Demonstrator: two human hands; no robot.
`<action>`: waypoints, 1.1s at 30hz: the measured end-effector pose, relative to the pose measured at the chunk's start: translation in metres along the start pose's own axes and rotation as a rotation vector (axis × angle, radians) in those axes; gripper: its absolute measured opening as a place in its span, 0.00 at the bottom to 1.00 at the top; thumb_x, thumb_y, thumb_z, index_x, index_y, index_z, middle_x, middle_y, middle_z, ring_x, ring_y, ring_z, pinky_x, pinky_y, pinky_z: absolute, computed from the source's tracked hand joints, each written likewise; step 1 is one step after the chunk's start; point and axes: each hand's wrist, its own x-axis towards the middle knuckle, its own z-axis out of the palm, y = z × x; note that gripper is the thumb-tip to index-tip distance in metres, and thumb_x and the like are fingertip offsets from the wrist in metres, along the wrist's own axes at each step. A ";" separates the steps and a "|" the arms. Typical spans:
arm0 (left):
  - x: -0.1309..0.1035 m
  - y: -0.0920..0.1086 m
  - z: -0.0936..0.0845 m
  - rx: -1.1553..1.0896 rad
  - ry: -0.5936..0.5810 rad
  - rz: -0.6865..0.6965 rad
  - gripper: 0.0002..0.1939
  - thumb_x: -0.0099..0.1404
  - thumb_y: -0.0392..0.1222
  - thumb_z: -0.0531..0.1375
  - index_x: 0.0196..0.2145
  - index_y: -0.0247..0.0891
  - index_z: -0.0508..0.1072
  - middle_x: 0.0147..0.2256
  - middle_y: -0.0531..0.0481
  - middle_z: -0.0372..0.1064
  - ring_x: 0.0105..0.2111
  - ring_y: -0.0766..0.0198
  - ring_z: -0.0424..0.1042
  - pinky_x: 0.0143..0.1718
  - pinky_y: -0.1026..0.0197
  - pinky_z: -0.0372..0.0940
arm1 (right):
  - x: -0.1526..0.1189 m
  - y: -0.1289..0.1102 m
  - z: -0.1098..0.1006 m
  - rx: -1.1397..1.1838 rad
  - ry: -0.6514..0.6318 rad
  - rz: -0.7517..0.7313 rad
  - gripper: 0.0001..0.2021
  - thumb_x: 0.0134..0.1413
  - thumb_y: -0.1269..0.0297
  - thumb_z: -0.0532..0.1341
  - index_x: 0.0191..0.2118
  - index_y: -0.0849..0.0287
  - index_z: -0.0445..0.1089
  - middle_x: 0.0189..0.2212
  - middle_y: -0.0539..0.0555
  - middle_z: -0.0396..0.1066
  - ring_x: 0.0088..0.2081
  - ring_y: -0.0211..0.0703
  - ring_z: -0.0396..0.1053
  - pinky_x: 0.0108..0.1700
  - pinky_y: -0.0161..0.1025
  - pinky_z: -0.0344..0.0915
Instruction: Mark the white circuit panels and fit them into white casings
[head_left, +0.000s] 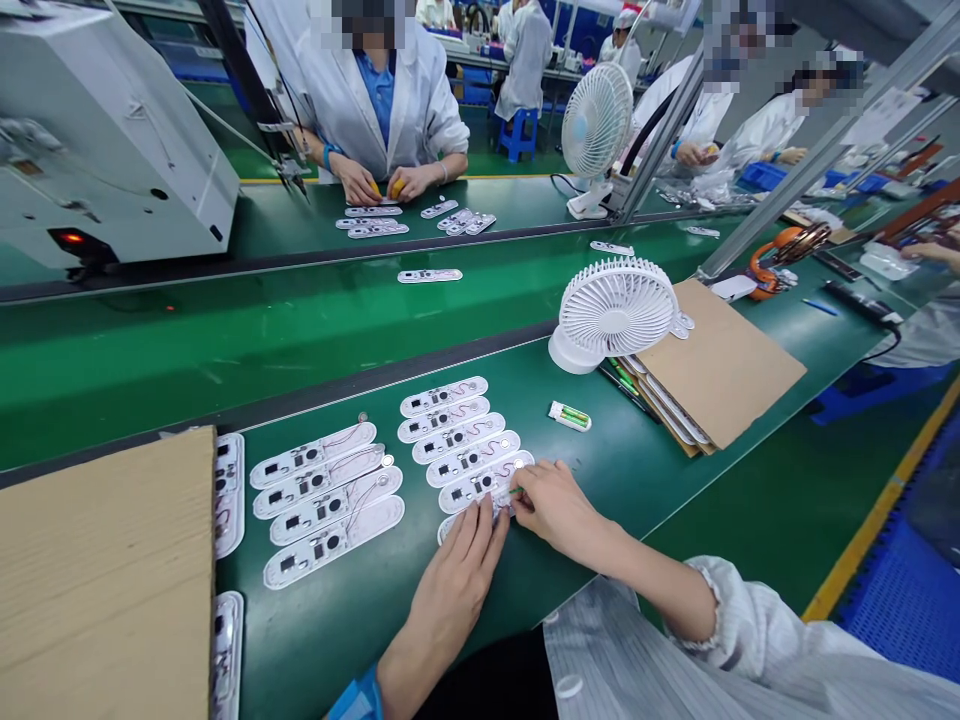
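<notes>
Several white oval casings with small electronic parts and thin wires lie in a slanting column, one of them (469, 457) near my hands. My left hand (465, 560) rests its fingers, pressed together, on the nearest casing of that column and partly hides it. My right hand (551, 505) pinches a thin green stick (516, 490) over the right end of the same casing. A second group of similar casings (334, 540) lies to the left. Beyond my right hand is a small clear case (570, 416) with green pieces inside.
A cardboard sheet (105, 580) covers the bench's left side, with casings beside it. A white fan (615, 310) and stacked cardboard (727, 360) stand right. Across the green belt (300, 320), a person in a white coat (382, 110) handles yellow objects near more casings.
</notes>
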 end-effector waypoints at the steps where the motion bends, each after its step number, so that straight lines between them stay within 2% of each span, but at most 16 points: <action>1: 0.001 0.002 0.000 0.024 -0.008 0.008 0.28 0.60 0.25 0.45 0.56 0.30 0.68 0.53 0.40 0.71 0.52 0.53 0.70 0.51 0.55 0.66 | 0.001 -0.001 0.000 0.003 -0.004 0.002 0.06 0.55 0.75 0.59 0.29 0.58 0.65 0.28 0.54 0.72 0.36 0.49 0.67 0.38 0.42 0.53; 5: 0.002 0.007 0.000 0.081 -0.049 0.039 0.27 0.60 0.26 0.45 0.55 0.28 0.69 0.52 0.37 0.71 0.52 0.51 0.70 0.52 0.54 0.66 | 0.001 0.001 -0.003 0.075 -0.016 0.027 0.06 0.54 0.75 0.60 0.30 0.58 0.65 0.27 0.52 0.70 0.35 0.48 0.68 0.39 0.42 0.55; 9: 0.003 0.007 -0.001 0.013 -0.052 -0.007 0.26 0.61 0.24 0.45 0.54 0.29 0.70 0.51 0.37 0.71 0.51 0.51 0.70 0.49 0.54 0.67 | -0.007 0.009 -0.012 0.255 -0.012 0.064 0.03 0.60 0.68 0.58 0.34 0.57 0.66 0.29 0.51 0.71 0.36 0.46 0.69 0.39 0.41 0.60; 12: 0.013 0.005 -0.002 -0.180 -0.007 -0.154 0.20 0.66 0.26 0.46 0.49 0.32 0.72 0.47 0.39 0.72 0.47 0.52 0.71 0.44 0.53 0.68 | -0.012 0.016 -0.016 0.424 -0.025 0.063 0.08 0.65 0.65 0.53 0.36 0.56 0.69 0.31 0.50 0.73 0.34 0.42 0.71 0.36 0.37 0.63; 14: 0.025 0.005 -0.002 -0.314 0.052 -0.301 0.14 0.70 0.33 0.49 0.46 0.33 0.73 0.42 0.41 0.72 0.41 0.54 0.70 0.40 0.54 0.69 | -0.013 0.020 -0.014 0.516 -0.023 0.075 0.08 0.65 0.66 0.53 0.39 0.56 0.69 0.30 0.49 0.74 0.32 0.40 0.71 0.35 0.36 0.64; 16: 0.037 0.006 0.000 -0.417 0.113 -0.418 0.13 0.71 0.40 0.51 0.45 0.34 0.73 0.37 0.44 0.70 0.36 0.57 0.68 0.35 0.56 0.68 | -0.013 0.024 -0.011 0.582 -0.013 0.096 0.07 0.64 0.64 0.55 0.43 0.57 0.68 0.30 0.49 0.75 0.31 0.40 0.71 0.34 0.36 0.65; 18: 0.046 0.007 0.002 -0.499 0.150 -0.476 0.13 0.71 0.42 0.52 0.43 0.38 0.75 0.33 0.47 0.68 0.33 0.59 0.66 0.31 0.58 0.66 | -0.013 0.027 -0.009 0.624 -0.006 0.111 0.07 0.63 0.62 0.56 0.43 0.58 0.66 0.29 0.49 0.75 0.31 0.40 0.72 0.33 0.36 0.66; 22: 0.050 0.006 0.006 -0.586 0.199 -0.538 0.12 0.69 0.41 0.54 0.34 0.41 0.78 0.30 0.49 0.68 0.31 0.60 0.65 0.30 0.59 0.64 | -0.010 0.025 -0.007 0.622 0.023 0.129 0.05 0.63 0.63 0.57 0.37 0.57 0.68 0.29 0.49 0.74 0.30 0.40 0.71 0.32 0.35 0.66; 25: 0.047 0.005 0.008 -0.602 0.229 -0.566 0.11 0.68 0.40 0.55 0.35 0.41 0.77 0.31 0.48 0.69 0.32 0.60 0.66 0.32 0.58 0.65 | -0.009 0.021 -0.005 0.554 0.070 0.123 0.04 0.61 0.68 0.58 0.35 0.56 0.69 0.28 0.48 0.73 0.32 0.42 0.69 0.35 0.38 0.65; 29: 0.046 0.004 0.009 -0.592 0.225 -0.570 0.08 0.67 0.38 0.56 0.34 0.41 0.76 0.32 0.49 0.69 0.33 0.61 0.66 0.33 0.58 0.65 | -0.007 0.018 0.003 0.444 0.143 0.095 0.05 0.59 0.74 0.60 0.34 0.56 0.70 0.35 0.52 0.71 0.41 0.46 0.67 0.46 0.44 0.63; 33: 0.047 0.006 0.011 -0.581 0.223 -0.572 0.07 0.66 0.35 0.56 0.34 0.40 0.75 0.32 0.49 0.69 0.33 0.60 0.65 0.34 0.58 0.65 | -0.005 0.018 0.007 0.399 0.157 0.082 0.05 0.57 0.74 0.62 0.34 0.57 0.71 0.34 0.52 0.67 0.39 0.45 0.67 0.43 0.42 0.63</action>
